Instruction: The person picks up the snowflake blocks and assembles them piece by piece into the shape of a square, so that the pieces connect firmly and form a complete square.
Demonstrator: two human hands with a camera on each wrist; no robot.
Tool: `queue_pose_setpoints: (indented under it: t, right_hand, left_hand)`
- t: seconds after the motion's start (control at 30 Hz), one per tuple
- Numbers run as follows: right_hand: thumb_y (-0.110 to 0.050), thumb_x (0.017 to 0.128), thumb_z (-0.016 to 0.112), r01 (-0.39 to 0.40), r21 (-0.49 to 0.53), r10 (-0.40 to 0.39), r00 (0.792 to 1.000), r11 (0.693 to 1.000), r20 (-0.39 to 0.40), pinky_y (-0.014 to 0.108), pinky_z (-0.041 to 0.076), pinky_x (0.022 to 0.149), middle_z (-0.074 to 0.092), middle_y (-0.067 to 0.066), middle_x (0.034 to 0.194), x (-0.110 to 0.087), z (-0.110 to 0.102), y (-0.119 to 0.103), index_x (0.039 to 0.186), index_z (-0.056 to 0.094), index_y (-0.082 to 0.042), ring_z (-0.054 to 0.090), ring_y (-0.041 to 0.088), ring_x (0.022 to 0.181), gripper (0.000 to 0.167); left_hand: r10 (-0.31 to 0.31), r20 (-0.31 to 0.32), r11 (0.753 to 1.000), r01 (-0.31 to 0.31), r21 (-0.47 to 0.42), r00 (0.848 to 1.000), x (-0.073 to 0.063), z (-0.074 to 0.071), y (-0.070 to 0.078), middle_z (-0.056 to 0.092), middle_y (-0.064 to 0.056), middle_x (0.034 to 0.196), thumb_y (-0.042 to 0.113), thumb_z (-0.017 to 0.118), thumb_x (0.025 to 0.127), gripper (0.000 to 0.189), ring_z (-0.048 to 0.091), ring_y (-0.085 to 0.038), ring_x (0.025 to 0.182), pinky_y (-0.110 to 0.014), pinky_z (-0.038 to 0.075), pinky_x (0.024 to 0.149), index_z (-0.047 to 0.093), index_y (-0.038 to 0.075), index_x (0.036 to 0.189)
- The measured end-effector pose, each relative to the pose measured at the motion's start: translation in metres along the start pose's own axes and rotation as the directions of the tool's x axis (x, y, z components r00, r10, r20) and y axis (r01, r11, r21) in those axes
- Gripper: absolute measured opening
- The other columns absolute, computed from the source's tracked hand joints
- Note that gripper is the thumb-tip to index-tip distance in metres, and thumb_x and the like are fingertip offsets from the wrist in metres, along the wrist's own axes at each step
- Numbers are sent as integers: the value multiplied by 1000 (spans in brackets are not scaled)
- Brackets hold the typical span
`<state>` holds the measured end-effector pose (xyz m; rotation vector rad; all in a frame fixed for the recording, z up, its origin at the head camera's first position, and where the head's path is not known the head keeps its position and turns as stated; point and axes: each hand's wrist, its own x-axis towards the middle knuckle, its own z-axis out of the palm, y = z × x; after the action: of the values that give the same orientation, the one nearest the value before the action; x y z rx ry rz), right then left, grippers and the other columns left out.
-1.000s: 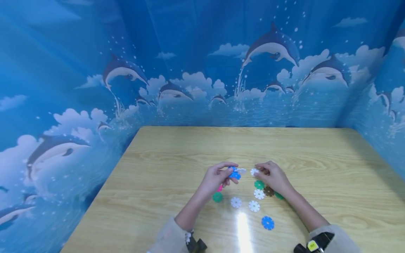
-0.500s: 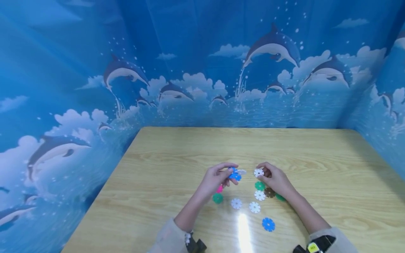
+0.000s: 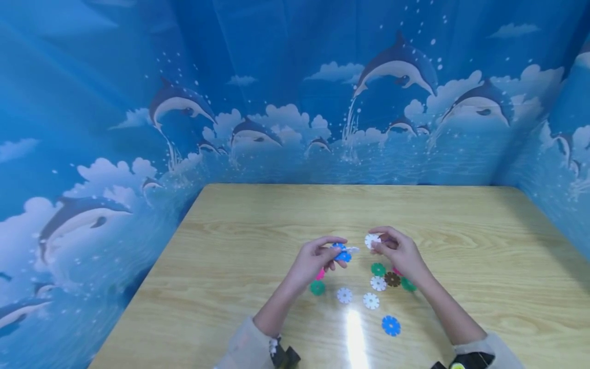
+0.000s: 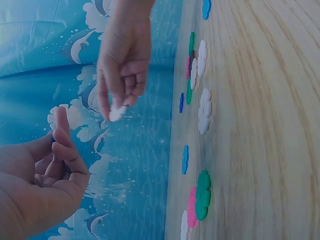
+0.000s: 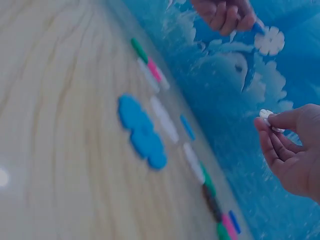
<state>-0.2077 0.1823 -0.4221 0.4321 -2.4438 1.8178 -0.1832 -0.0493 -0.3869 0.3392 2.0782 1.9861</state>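
My left hand [image 3: 315,260] pinches a blue notched snowflake disc [image 3: 343,256] between thumb and fingers, above the table. Joined to its edge, a white snowflake disc [image 5: 270,41] sticks out to the right and faces the right wrist camera. Across a small gap, my right hand [image 3: 402,254] holds another white snowflake disc [image 3: 371,241] by its edge, thumb against fingertips. Both hands are raised off the tabletop, as the left wrist view shows, where the right hand's disc [image 4: 116,113] points toward the left hand.
Loose snowflake discs lie on the wooden table [image 3: 258,220]: a green one [image 3: 317,287] beside a pink one [image 3: 320,274], white ones [image 3: 371,301], a brown one [image 3: 392,279] and a blue one [image 3: 391,325] nearest me. A dolphin-print curtain [image 3: 286,92] surrounds the table's far sides.
My right hand has raised its white disc a little away from the table and turned it, uncovering a pink disc below. The left hand stays nearly still with its joined discs.
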Motion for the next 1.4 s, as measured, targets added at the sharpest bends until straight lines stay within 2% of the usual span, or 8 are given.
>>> queue_pose_setpoints:
  t: [0.17,0.33,0.73,0.93,1.1,1.13,1.33,1.4]
  right_hand:
    - [-7,88,61,-45,83,42,998,995,37,43,54,76,60,20,89,-5,2,-26,120,53,1,65,23,77,33]
    - [-7,87,62,-99,125,91,993,987,73,46,54,76,60,24,90,-10,4,-44,120,53,0,64,23,76,35]
    - [-9,87,63,-148,115,134,984,982,120,40,55,75,60,17,85,-17,11,-59,120,52,4,63,24,75,37]
    - [-10,88,62,-140,105,127,984,985,123,39,55,73,57,23,87,-18,12,-59,119,53,4,63,24,74,35]
    - [-10,88,62,-137,102,124,984,985,127,40,55,75,58,19,86,-18,13,-59,118,53,3,64,24,75,34]
    - [-10,88,62,-136,99,123,984,986,128,41,55,75,58,17,86,-18,13,-59,118,54,3,64,24,75,34]
    - [-11,89,61,-134,84,123,984,987,125,43,55,73,62,18,83,-19,14,-61,117,54,3,63,27,74,32]
    - [-10,89,61,-143,87,132,984,986,120,41,55,72,62,17,81,-19,15,-62,116,54,5,63,27,73,32]
  left_hand:
    - [19,-30,999,-17,37,999,0,-1,2,67,-7,74,18,56,93,23,55,-17,62,-18,45,51,64,12,113]
    - [26,-37,998,-24,57,999,1,-1,1,67,-5,73,17,56,93,24,56,-16,61,-19,45,51,64,11,114]
    - [19,-35,998,-17,64,999,2,-1,-2,67,-6,74,18,57,92,22,55,-14,60,-19,45,52,64,13,112]
    - [22,-27,997,-20,76,999,2,0,-2,67,-5,73,18,57,92,21,56,-14,61,-27,49,56,64,14,111]
    - [55,10,997,-55,55,998,3,0,-4,68,-8,77,16,56,93,22,59,-16,63,-33,53,61,63,10,113]
    - [60,17,997,-60,45,998,3,0,-4,68,-8,78,16,56,93,23,60,-16,63,-38,54,63,62,10,113]
    - [67,40,998,-67,-4,997,2,0,-4,69,-7,81,16,56,92,24,64,-18,66,-59,49,75,62,11,114]
    - [54,39,998,-54,-14,998,2,0,-3,69,-8,80,15,57,92,24,63,-18,66,-57,50,76,63,9,114]
